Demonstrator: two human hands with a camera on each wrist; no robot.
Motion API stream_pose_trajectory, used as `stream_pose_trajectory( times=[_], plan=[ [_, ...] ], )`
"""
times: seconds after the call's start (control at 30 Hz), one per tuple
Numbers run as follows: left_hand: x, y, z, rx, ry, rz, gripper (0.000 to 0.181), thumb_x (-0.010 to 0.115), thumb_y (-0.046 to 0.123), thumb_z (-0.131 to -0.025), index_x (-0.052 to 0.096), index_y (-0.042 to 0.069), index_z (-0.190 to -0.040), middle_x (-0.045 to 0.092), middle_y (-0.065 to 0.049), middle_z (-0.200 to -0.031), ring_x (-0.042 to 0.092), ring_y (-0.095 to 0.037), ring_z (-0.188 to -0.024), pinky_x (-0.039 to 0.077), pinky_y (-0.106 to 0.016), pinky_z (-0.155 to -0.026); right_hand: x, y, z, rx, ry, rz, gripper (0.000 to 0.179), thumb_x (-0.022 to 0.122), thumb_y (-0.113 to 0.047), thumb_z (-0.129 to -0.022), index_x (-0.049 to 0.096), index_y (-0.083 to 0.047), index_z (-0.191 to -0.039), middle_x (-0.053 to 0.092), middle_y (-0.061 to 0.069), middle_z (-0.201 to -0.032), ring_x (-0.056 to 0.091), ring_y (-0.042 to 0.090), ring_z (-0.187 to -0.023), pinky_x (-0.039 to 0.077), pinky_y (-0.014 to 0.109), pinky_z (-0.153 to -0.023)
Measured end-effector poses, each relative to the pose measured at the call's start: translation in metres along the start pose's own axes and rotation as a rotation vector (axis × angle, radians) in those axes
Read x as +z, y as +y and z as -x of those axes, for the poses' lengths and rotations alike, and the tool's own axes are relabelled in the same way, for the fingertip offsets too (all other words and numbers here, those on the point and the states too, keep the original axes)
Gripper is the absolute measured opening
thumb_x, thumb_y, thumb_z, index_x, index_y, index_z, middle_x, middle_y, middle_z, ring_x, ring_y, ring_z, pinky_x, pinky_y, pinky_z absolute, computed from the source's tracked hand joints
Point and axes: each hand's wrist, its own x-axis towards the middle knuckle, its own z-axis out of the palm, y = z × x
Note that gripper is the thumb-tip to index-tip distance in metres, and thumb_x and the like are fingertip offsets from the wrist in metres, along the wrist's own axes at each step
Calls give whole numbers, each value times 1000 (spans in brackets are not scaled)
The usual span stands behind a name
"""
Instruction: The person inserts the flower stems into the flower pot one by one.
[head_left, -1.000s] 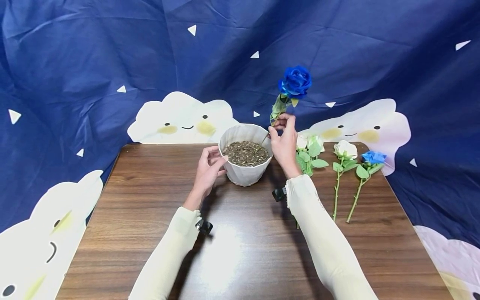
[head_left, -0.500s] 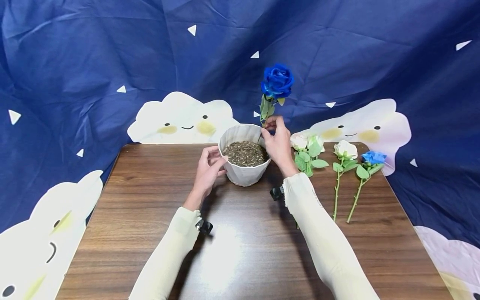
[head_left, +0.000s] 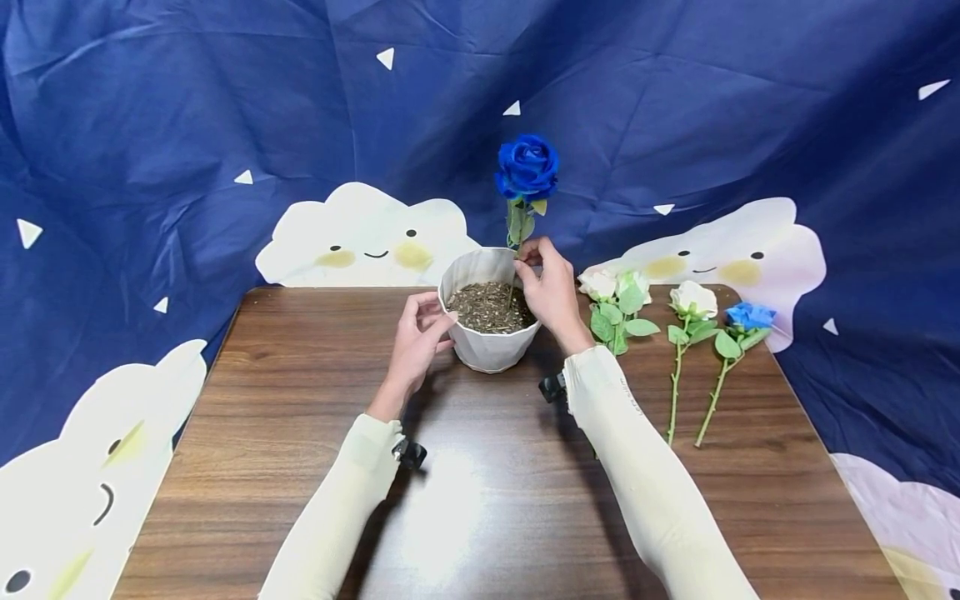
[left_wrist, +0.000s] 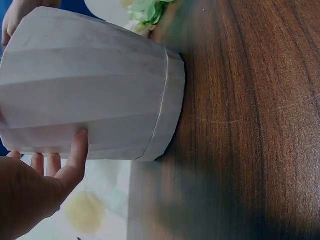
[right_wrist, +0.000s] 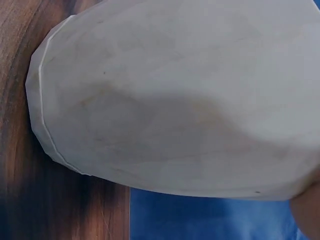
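Note:
A white faceted flowerpot (head_left: 492, 350) filled with brown soil (head_left: 487, 308) stands near the table's far edge. My left hand (head_left: 417, 340) holds the pot at its left side, thumb by the rim and fingers curved along the wall; the left wrist view shows fingers (left_wrist: 79, 150) touching that wall. Above the pot's right side, my right hand (head_left: 551, 287) pinches the stem of a blue rose (head_left: 527, 167). The rose stands nearly upright, its lower stem reaching down to the soil. In the right wrist view the pot wall (right_wrist: 175, 100) hides most of that hand.
Right of the pot lie white roses (head_left: 598, 285), another white rose (head_left: 693, 298) and a blue rose (head_left: 750, 315), stems toward me. The wooden table (head_left: 315, 350) meets a blue cloth backdrop (head_left: 420, 108) with clouds.
My right hand has moved left with the blue rose, over the pot. The rose has gone from leaning right to nearly upright. My left hand has stayed on the pot.

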Motion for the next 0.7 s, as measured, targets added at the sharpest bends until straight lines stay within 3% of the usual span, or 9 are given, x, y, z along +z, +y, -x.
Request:
stream_pose_trajectory(
  times=[0.33, 0.7],
  plan=[
    [3, -1, 0, 5, 10, 0, 48, 69, 6, -93, 47, 3, -135, 50, -20, -129, 59, -16, -101, 58, -57, -86, -4, 3, -2, -1, -83, 57, 12, 67, 2, -94, 57, 1, -100, 66, 17, -95, 64, 30, -91, 53, 39, -83],
    [1, 0, 0, 12, 9, 8, 47, 69, 5, -93, 47, 2, -134, 50, -19, -128, 59, -16, -101, 60, -50, -83, -9, 4, -6, -2, -257, 161, 12, 63, -3, -97, 51, -3, -99, 60, 12, -96, 60, 26, -85, 51, 39, -77]
  ],
)
